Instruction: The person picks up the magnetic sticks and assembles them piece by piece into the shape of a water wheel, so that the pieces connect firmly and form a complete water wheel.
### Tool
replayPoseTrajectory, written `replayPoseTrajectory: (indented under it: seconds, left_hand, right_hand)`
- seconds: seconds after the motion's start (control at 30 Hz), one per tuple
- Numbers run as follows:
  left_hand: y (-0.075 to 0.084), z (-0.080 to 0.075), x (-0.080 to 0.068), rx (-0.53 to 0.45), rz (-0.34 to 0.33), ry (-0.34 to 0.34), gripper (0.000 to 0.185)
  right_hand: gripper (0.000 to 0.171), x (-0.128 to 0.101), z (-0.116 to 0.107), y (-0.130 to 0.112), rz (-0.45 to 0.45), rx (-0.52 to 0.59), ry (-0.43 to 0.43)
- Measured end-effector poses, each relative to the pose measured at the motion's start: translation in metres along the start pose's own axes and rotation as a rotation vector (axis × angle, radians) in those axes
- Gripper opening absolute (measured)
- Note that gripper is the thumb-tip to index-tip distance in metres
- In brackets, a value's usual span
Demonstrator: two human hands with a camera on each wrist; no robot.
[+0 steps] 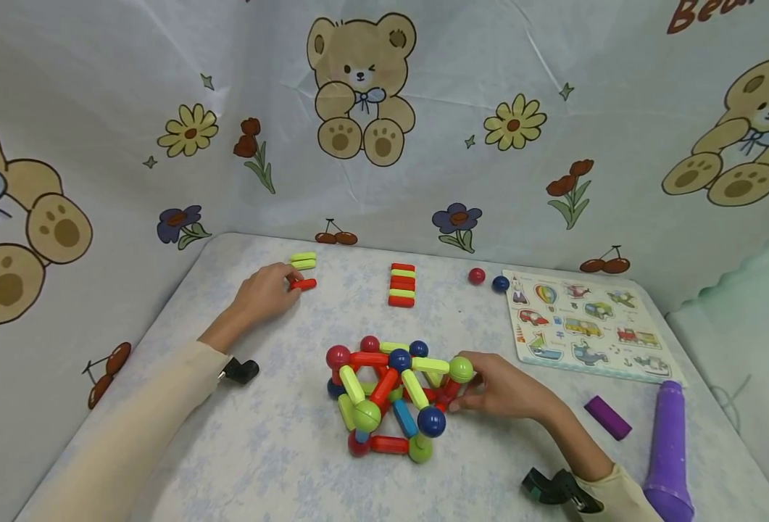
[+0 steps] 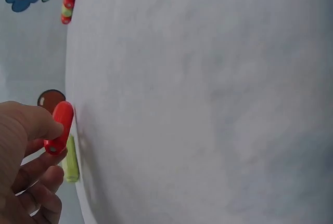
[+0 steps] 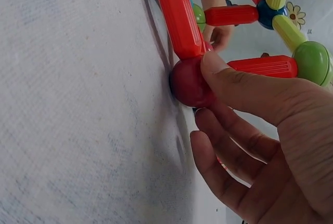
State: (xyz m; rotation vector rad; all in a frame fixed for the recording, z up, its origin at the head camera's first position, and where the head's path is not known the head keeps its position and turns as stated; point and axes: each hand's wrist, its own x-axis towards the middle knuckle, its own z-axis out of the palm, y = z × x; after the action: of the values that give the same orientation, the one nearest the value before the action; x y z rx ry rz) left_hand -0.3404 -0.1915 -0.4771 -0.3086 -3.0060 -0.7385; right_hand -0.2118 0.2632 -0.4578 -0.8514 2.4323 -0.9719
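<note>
My left hand [image 1: 263, 296] pinches a red magnetic rod [image 2: 61, 125] between thumb and fingers at the back left of the table. Two yellow-green rods [image 1: 303, 261] lie just beyond it. At the middle stands a magnetic rod-and-ball structure [image 1: 384, 391] made of red, yellow-green and blue rods with red, blue and green balls. Low on its right side, my right hand [image 1: 504, 388] grips a dark red ball [image 3: 191, 82], thumb on one side and fingers on the other. A red rod [image 3: 179, 18] joins that ball to the rest of the frame.
Red and yellow-green rods [image 1: 402, 284] lie in a row behind the structure. A red ball [image 1: 477, 275] and a blue ball [image 1: 500, 283] sit near a picture board [image 1: 580, 319]. To the right are a purple block [image 1: 609, 417] and a purple tube [image 1: 670, 449].
</note>
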Motion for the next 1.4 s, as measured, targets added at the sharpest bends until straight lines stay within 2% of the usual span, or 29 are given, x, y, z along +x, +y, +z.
replayPoseTrajectory:
  seconds: [0.1,0.27,0.4,0.57,0.73,0.8,0.9,1.1,1.33,1.4]
  left_hand:
    - [0.007,-0.003,-0.017,-0.080,0.048,0.058,0.026]
    - [0.029,-0.013,-0.054,-0.305,0.154,0.144,0.027]
    - [0.047,-0.024,-0.083,-0.455,0.185,0.182,0.031]
    - [0.069,-0.036,-0.112,-0.598,0.194,0.188,0.031]
    - [0.093,-0.040,-0.134,-0.712,0.223,0.141,0.029]
    - [0.101,-0.040,-0.142,-0.729,0.258,0.120,0.030]
    - [0.114,-0.036,-0.152,-0.729,0.347,0.093,0.034]
    - [0.139,-0.026,-0.170,-0.657,0.512,0.055,0.037]
    - [0.164,-0.014,-0.182,-0.568,0.591,0.021,0.025]
    - [0.169,-0.011,-0.183,-0.528,0.611,0.030,0.022]
  right_hand:
    - [0.038,0.000,0.000,0.000,-0.001,-0.009,0.004]
    - [0.036,0.000,-0.003,0.000,-0.022,-0.026,0.016]
    - [0.034,-0.004,-0.007,-0.002,-0.058,-0.032,0.056]
    - [0.040,-0.011,-0.016,-0.007,-0.101,0.009,0.143]
    - [0.046,-0.014,-0.020,-0.009,-0.202,0.019,0.211]
    - [0.046,-0.015,-0.020,-0.010,-0.237,0.016,0.221]
    - [0.046,-0.015,-0.020,-0.010,-0.255,0.018,0.224]
    - [0.045,-0.015,-0.019,-0.012,-0.244,0.011,0.226]
    - [0.045,-0.014,-0.018,-0.017,-0.215,0.012,0.212]
    - [0.046,-0.014,-0.017,-0.019,-0.208,0.013,0.210]
